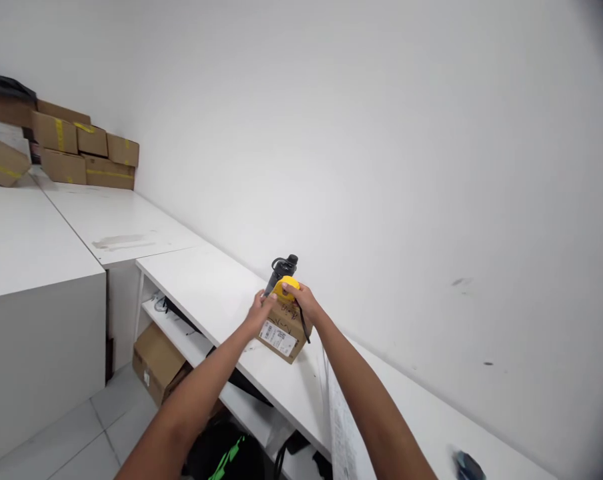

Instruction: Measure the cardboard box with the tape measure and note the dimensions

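My right hand (304, 298) is closed around a yellow tape measure (287, 285) with a black strap hanging from it. It is held just above a cardboard box (295, 323) that has black handwriting and a white shipping label. My left hand (259, 312) is closed at the box's upper left edge, its thumb against the yellow left end of the tape measure. What the other left fingers touch is hidden. Behind both hands a dark bottle (284, 267) with a black cap and carry loop stands near the wall.
A white shelf unit (196, 280) runs along the wall, with an open cardboard box (157, 360) below it. Several cardboard boxes (89, 150) are stacked at the far left. White papers (342, 420) stand by my right forearm; a dark object (467, 465) lies bottom right.
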`<action>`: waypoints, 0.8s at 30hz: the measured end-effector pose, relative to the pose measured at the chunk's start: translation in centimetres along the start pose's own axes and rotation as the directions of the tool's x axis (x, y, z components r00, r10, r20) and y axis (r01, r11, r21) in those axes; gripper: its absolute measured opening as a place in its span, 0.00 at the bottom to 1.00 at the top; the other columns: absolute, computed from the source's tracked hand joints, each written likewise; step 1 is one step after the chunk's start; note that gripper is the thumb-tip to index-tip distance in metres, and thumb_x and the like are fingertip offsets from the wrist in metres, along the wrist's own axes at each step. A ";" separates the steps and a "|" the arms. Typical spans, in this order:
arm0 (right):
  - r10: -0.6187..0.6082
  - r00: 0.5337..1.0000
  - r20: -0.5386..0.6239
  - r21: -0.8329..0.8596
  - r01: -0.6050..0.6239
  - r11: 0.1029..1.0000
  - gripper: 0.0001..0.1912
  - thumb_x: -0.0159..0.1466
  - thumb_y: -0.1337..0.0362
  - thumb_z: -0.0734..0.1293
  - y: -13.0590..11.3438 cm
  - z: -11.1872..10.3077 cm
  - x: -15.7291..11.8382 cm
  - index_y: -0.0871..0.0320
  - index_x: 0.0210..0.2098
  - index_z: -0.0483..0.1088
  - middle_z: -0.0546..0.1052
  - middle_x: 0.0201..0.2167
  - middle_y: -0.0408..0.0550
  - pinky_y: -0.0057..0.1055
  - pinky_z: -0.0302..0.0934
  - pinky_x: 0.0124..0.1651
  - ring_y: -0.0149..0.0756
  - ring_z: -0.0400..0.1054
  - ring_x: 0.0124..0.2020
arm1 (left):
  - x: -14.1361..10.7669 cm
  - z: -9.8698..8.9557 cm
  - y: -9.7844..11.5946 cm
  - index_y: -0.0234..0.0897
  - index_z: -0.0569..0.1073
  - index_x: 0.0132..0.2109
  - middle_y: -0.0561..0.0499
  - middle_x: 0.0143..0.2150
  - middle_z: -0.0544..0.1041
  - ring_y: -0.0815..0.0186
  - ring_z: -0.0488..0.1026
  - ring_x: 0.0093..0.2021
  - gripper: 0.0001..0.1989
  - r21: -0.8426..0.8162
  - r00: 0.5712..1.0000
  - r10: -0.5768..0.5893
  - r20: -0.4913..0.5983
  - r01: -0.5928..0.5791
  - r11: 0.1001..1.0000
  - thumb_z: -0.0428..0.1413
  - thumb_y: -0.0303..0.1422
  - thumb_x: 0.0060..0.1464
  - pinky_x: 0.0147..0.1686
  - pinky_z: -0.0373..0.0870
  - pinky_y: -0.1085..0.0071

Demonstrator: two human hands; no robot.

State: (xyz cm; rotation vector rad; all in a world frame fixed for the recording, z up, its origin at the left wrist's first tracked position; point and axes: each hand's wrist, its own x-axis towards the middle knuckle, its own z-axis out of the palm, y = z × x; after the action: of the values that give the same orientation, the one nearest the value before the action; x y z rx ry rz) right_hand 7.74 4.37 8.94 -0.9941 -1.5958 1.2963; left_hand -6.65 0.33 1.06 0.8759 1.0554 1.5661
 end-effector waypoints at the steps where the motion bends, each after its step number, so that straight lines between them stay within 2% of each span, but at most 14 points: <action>1: 0.001 1.000 -0.001 0.004 -0.001 1.000 0.25 0.51 0.46 0.74 0.6 0.5 0.5 0.60 0.38 0.72 0.78 0.31 0.48 0.31 0.66 0.34 0.37 0.71 0.31 | 0.3 0.4 -0.6 0.43 0.63 0.62 0.39 0.58 0.72 0.52 0.74 0.52 0.39 -0.014 0.999 0.015 0.035 -0.014 1.000 0.64 0.50 0.46 0.49 0.67 0.61; 5: 0.024 0.999 -0.034 0.024 -0.023 0.999 0.25 0.51 0.45 0.74 2.4 1.3 1.6 0.59 0.38 0.71 0.78 0.31 0.47 0.32 0.67 0.35 0.36 0.72 0.30 | 1.0 1.3 -2.3 0.43 0.67 0.58 0.44 0.47 0.78 0.58 0.76 0.43 0.34 -0.024 0.999 0.051 -0.013 -0.052 0.998 0.66 0.44 0.45 0.45 0.68 0.63; 8: 0.055 0.998 -0.025 0.031 -0.054 0.998 0.24 0.51 0.47 0.75 2.9 0.9 1.9 0.58 0.37 0.71 0.78 0.30 0.46 0.32 0.66 0.34 0.36 0.71 0.28 | 1.0 1.2 -3.0 0.46 0.69 0.57 0.46 0.46 0.78 0.59 0.76 0.42 0.30 -0.039 0.996 0.076 -0.048 -0.078 0.996 0.64 0.42 0.47 0.44 0.68 0.64; 13: 0.080 0.997 -0.001 0.053 -0.080 0.995 0.24 0.50 0.47 0.75 3.0 0.5 1.9 0.57 0.38 0.71 0.78 0.30 0.45 0.32 0.66 0.35 0.35 0.71 0.29 | 0.7 1.5 -3.3 0.45 0.74 0.53 0.48 0.45 0.79 0.59 0.75 0.42 0.23 -0.024 0.986 0.134 -0.095 -0.137 0.990 0.64 0.39 0.47 0.45 0.67 0.65; 19: 0.027 0.999 -0.031 0.040 -0.026 0.999 0.26 0.51 0.46 0.74 3.3 0.4 1.8 0.57 0.41 0.71 0.77 0.30 0.43 0.30 0.65 0.34 0.33 0.70 0.29 | 0.9 1.6 -3.5 0.44 0.76 0.51 0.48 0.44 0.79 0.60 0.74 0.41 0.24 -0.099 0.986 0.127 -0.110 -0.138 0.985 0.66 0.37 0.44 0.45 0.67 0.67; 24: -0.027 1.000 -0.013 0.015 0.027 1.000 0.26 0.52 0.46 0.73 3.3 0.5 1.4 0.56 0.43 0.71 0.78 0.34 0.45 0.31 0.66 0.37 0.35 0.71 0.33 | 1.0 1.3 -3.4 0.44 0.73 0.55 0.47 0.44 0.79 0.59 0.75 0.41 0.28 -0.030 0.994 0.085 -0.063 -0.087 0.996 0.65 0.40 0.45 0.45 0.68 0.65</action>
State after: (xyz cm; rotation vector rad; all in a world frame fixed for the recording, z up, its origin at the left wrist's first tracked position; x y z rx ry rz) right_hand 7.06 6.06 5.78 -0.9663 -1.5824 1.2792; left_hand -4.57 1.95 -1.61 0.8656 1.0445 1.6865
